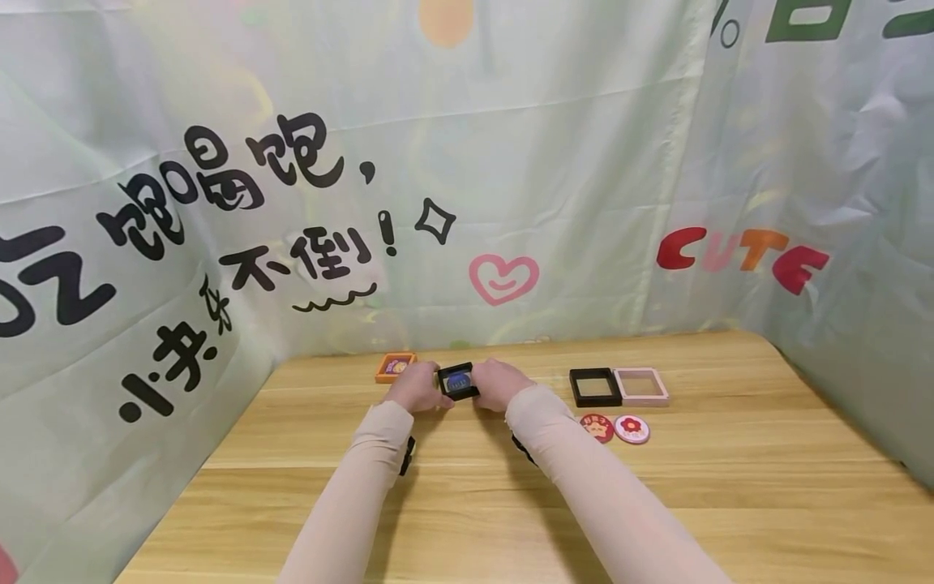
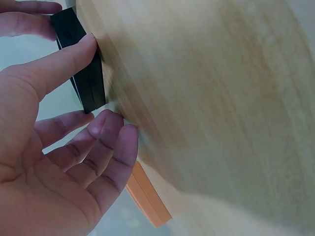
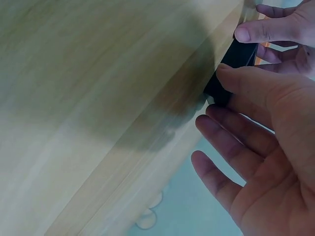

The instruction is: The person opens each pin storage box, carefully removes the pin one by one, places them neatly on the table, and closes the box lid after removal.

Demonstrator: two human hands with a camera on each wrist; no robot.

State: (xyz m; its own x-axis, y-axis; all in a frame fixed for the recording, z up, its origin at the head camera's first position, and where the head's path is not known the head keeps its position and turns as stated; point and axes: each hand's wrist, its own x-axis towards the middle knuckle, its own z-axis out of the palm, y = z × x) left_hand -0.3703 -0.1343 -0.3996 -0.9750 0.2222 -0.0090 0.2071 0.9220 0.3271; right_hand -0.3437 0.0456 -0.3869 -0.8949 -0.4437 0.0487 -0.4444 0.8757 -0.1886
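Observation:
Above the wooden table, a small black square frame [image 1: 463, 396] is held between both hands. A round blue badge [image 1: 458, 381] shows inside it. My left hand [image 1: 417, 388] grips the frame's left side, with the thumb [image 2: 81, 51] along its near face and the index finger at a corner. The other left fingers curl loosely beside it. From the right, my right hand [image 1: 499, 384] pinches the opposite end, its thumb [image 3: 236, 77] pressed against the black side wall [image 3: 241, 53]. The remaining right fingers are spread and bent below.
An orange frame [image 1: 383, 376] with a badge inside lies behind the left hand. To the right stand a black frame [image 1: 597, 402] and a pink frame [image 1: 642, 401], side by side. In front of them lie a red badge [image 1: 598, 427] and a white flower badge [image 1: 631, 430]. Printed cloth [image 1: 584, 203] surrounds the table.

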